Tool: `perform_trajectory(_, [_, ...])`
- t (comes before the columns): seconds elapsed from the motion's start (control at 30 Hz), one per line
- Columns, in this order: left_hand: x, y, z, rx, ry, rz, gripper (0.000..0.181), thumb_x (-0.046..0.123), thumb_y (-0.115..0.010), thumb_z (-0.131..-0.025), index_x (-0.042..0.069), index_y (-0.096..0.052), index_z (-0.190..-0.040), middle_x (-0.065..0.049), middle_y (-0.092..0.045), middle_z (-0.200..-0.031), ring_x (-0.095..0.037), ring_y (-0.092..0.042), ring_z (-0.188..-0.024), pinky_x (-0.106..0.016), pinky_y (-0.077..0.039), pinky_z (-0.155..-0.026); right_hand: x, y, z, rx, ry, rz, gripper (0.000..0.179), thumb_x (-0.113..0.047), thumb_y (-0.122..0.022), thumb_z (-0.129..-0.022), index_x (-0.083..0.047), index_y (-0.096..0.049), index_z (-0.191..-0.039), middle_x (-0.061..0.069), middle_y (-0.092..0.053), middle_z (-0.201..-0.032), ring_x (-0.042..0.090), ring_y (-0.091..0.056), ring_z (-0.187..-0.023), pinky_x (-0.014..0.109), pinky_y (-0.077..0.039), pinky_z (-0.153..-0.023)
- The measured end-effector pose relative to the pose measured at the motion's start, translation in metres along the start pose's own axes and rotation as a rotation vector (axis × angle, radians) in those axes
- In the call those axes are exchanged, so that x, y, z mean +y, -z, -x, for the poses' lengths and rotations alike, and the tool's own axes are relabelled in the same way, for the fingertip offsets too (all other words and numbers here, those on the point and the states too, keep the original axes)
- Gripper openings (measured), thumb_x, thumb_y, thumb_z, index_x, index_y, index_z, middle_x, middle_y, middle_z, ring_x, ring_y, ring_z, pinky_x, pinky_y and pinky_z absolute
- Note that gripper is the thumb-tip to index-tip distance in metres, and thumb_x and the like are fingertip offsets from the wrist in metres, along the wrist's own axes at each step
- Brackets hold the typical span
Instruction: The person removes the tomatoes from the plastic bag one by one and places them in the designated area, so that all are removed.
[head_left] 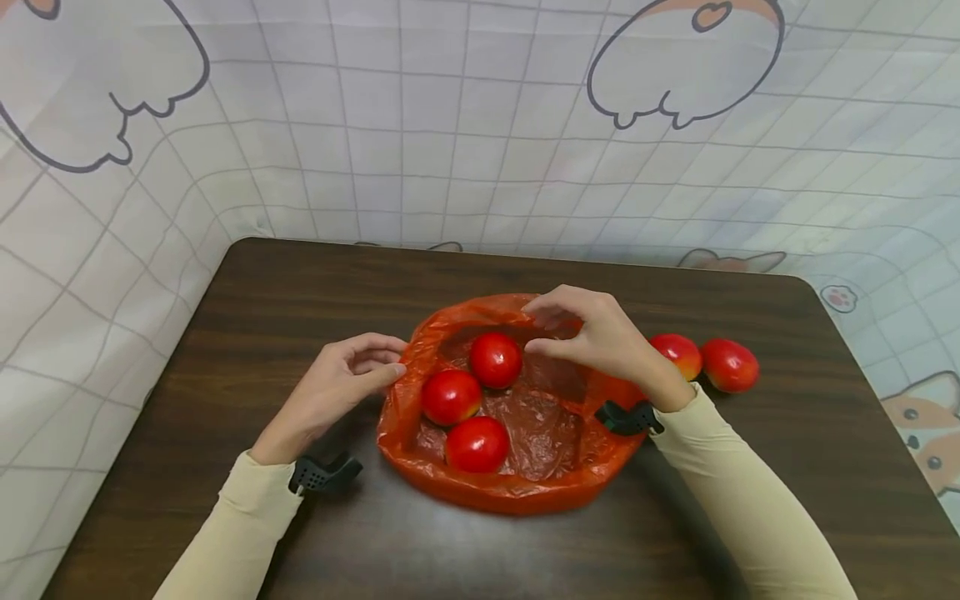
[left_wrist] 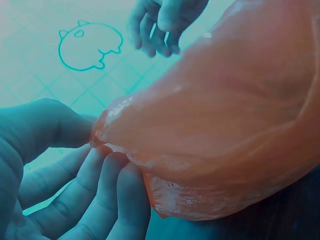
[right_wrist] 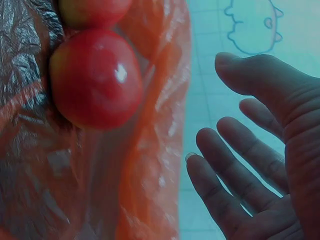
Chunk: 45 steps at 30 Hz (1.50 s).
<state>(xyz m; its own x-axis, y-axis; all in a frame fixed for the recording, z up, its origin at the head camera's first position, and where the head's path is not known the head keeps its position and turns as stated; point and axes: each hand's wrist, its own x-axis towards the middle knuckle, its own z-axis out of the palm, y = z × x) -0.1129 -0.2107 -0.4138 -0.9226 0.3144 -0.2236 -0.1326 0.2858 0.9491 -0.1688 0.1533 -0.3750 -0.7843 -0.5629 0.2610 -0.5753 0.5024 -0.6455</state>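
An orange-red plastic bag (head_left: 517,500) sits wide open on the dark wooden table, its rim rolled outward. Inside, toward the left, lie three shiny red apples (head_left: 452,397) with yellowish patches. My left hand (head_left: 333,387) pinches the bag's left rim between thumb and fingertips; the left wrist view shows the thin plastic edge (left_wrist: 105,132) there. Over the bag's far right part is my right hand (head_left: 592,337), thumb and fingers apart with nothing between them. In the right wrist view an apple (right_wrist: 97,80) lies by the bag wall, apart from that hand.
Two more red apples (head_left: 730,365) lie side by side on the table (head_left: 300,292), right of the bag and partly behind my right forearm. A white grid-patterned cloth (head_left: 420,108) with cartoon animals hangs around the table's back and sides.
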Motion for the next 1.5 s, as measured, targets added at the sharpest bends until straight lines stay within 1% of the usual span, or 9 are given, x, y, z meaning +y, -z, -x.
perform_trajectory(0.1, [0.002,-0.002,-0.002,0.001,-0.003,-0.011,0.042,0.032,-0.075,-0.096,0.014,-0.063,-0.132,-0.012,-0.069,-0.124,-0.02,-0.073,-0.103,-0.03,-0.063,-0.091,0.0,-0.005,-0.004,-0.046,-0.016,-0.022,0.046,-0.021,-0.09,-0.081,-0.013,-0.071,-0.123,0.004,-0.075,-0.117,0.024,-0.073,-0.099,0.036,-0.063,-0.086])
perform_trajectory(0.23, [0.004,-0.003,-0.003,-0.006,-0.009,-0.019,0.041,0.028,-0.074,-0.096,0.012,-0.063,-0.132,-0.013,-0.069,-0.124,-0.019,-0.073,-0.102,-0.028,-0.062,-0.09,0.001,-0.01,-0.007,-0.102,-0.049,-0.049,0.053,-0.021,-0.091,-0.08,-0.016,-0.069,-0.127,0.002,-0.072,-0.125,0.024,-0.073,-0.105,0.038,-0.063,-0.092])
perform_trajectory(0.33, [0.005,-0.005,-0.004,-0.01,-0.007,-0.021,0.04,0.026,-0.074,-0.096,0.013,-0.063,-0.132,-0.013,-0.069,-0.123,-0.02,-0.072,-0.102,-0.027,-0.062,-0.089,0.002,-0.014,-0.007,-0.131,-0.066,-0.049,0.056,-0.022,-0.092,-0.079,-0.017,-0.068,-0.129,0.002,-0.07,-0.128,0.022,-0.073,-0.107,0.038,-0.063,-0.092])
perform_trajectory(0.6, [0.005,-0.008,-0.004,-0.023,-0.011,-0.015,0.04,0.023,-0.075,-0.095,0.011,-0.063,-0.132,-0.015,-0.069,-0.122,-0.022,-0.072,-0.101,-0.033,-0.063,-0.09,0.007,-0.024,-0.007,-0.213,-0.125,-0.048,0.059,-0.025,-0.091,-0.079,-0.017,-0.067,-0.132,0.001,-0.067,-0.132,0.019,-0.07,-0.112,0.038,-0.062,-0.096])
perform_trajectory(0.77, [0.003,-0.008,-0.004,-0.023,-0.013,-0.017,0.04,0.023,-0.075,-0.095,0.012,-0.063,-0.132,-0.015,-0.069,-0.122,-0.021,-0.072,-0.101,-0.029,-0.062,-0.089,0.01,-0.029,-0.006,-0.23,-0.145,-0.066,0.059,-0.023,-0.091,-0.079,-0.016,-0.067,-0.132,0.001,-0.067,-0.133,0.02,-0.07,-0.112,0.038,-0.062,-0.095])
perform_trajectory(0.97, [0.003,-0.008,-0.003,-0.021,-0.007,-0.025,0.041,0.023,-0.075,-0.095,0.011,-0.063,-0.132,-0.015,-0.069,-0.122,-0.022,-0.072,-0.101,-0.031,-0.063,-0.089,0.016,-0.035,-0.007,-0.256,-0.16,-0.051,0.058,-0.024,-0.091,-0.08,-0.018,-0.066,-0.132,0.002,-0.065,-0.131,0.018,-0.07,-0.11,0.034,-0.063,-0.092])
perform_trajectory(1.03, [0.003,-0.007,-0.002,-0.021,-0.006,-0.023,0.041,0.023,-0.074,-0.095,0.011,-0.063,-0.132,-0.015,-0.069,-0.122,-0.022,-0.072,-0.101,-0.03,-0.063,-0.089,0.017,-0.037,-0.007,-0.261,-0.162,-0.044,0.059,-0.024,-0.091,-0.079,-0.018,-0.066,-0.132,0.003,-0.064,-0.13,0.019,-0.07,-0.11,0.033,-0.063,-0.091])
perform_trajectory(1.3, [0.002,-0.006,-0.003,-0.016,-0.006,-0.005,0.041,0.02,-0.074,-0.095,0.009,-0.062,-0.133,-0.017,-0.069,-0.123,-0.021,-0.072,-0.102,-0.027,-0.063,-0.087,0.017,-0.041,-0.009,-0.277,-0.164,-0.051,0.06,-0.025,-0.091,-0.08,-0.018,-0.065,-0.133,0.004,-0.063,-0.133,0.02,-0.069,-0.114,0.033,-0.063,-0.093])
perform_trajectory(1.5, [0.001,-0.005,-0.002,-0.013,-0.01,-0.006,0.041,0.021,-0.075,-0.095,0.008,-0.062,-0.132,-0.017,-0.069,-0.123,-0.022,-0.071,-0.102,-0.026,-0.063,-0.087,0.016,-0.042,-0.008,-0.28,-0.157,-0.019,0.058,-0.024,-0.09,-0.08,-0.02,-0.065,-0.133,0.002,-0.063,-0.133,0.018,-0.069,-0.114,0.035,-0.062,-0.095])
